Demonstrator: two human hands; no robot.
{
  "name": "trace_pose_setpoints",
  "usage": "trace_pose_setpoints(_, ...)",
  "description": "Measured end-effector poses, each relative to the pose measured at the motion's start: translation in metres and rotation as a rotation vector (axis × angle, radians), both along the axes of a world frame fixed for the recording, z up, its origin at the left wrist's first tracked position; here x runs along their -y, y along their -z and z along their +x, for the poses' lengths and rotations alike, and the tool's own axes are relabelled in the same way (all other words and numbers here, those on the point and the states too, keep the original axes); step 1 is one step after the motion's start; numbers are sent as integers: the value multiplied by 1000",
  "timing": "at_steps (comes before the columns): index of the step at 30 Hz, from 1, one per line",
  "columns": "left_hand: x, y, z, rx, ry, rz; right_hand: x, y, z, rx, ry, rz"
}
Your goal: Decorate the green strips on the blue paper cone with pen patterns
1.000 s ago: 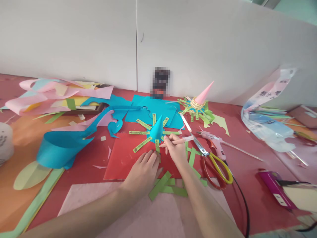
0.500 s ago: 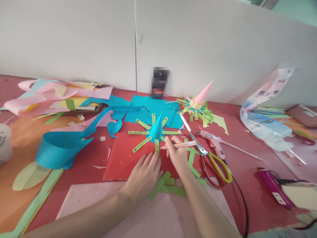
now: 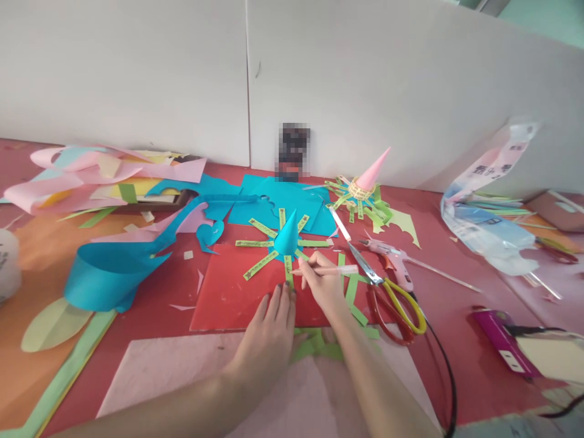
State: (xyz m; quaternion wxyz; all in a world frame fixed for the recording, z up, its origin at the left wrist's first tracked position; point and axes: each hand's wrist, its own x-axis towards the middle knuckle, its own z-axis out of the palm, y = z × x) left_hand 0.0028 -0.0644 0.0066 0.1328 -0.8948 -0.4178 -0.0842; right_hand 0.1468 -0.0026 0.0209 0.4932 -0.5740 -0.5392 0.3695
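Observation:
A blue paper cone (image 3: pixel 287 236) stands on a red sheet (image 3: pixel 223 292), with several green paper strips (image 3: pixel 260 266) radiating from its base. Many strips carry dark pen marks and small stars. My left hand (image 3: pixel 272 313) lies flat, its fingertips at the lower end of the strip (image 3: pixel 288 267) that points toward me. In my right hand (image 3: pixel 323 283) is a pale pink pen (image 3: pixel 335 270), pinched between the fingers, with its tip at that same strip. Loose green strips (image 3: pixel 314 347) lie partly under and between my forearms.
Scissors (image 3: pixel 376 278) and a pink glue gun (image 3: pixel 392 255) lie to the right, with a black cord running forward. A pink cone piece (image 3: pixel 373 170) stands behind. Curled blue paper (image 3: pixel 100 277) and scraps are on the left. A purple power strip (image 3: pixel 504 344) sits at right.
My left hand has slid slightly down the strip. My right hand has shifted a little, its pen now lying more level and farther along the strip. More marks show on that strip.

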Motion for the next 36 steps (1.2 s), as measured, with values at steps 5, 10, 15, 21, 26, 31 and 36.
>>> trace_pose_setpoints(5,-3,-3,0,23,3,23,-1,2,0,25,-18,13)
trace_pose_setpoints(10,-2,-5,1,33,5,75,0,2,0,38,-10,17)
trace_pose_setpoints(15,-3,-4,1,31,4,67,0,1,0,36,-10,26)
trace_pose_setpoints(21,-2,-3,2,33,2,64,1,2,1,49,-38,-24)
trace_pose_setpoints(26,-2,-4,1,29,5,56,1,2,0,50,3,-13)
trace_pose_setpoints(31,-3,-5,0,-4,2,25,1,0,-1,42,31,-16)
trace_pose_setpoints(36,-3,-6,1,-8,-3,40,1,-2,0,44,28,-6)
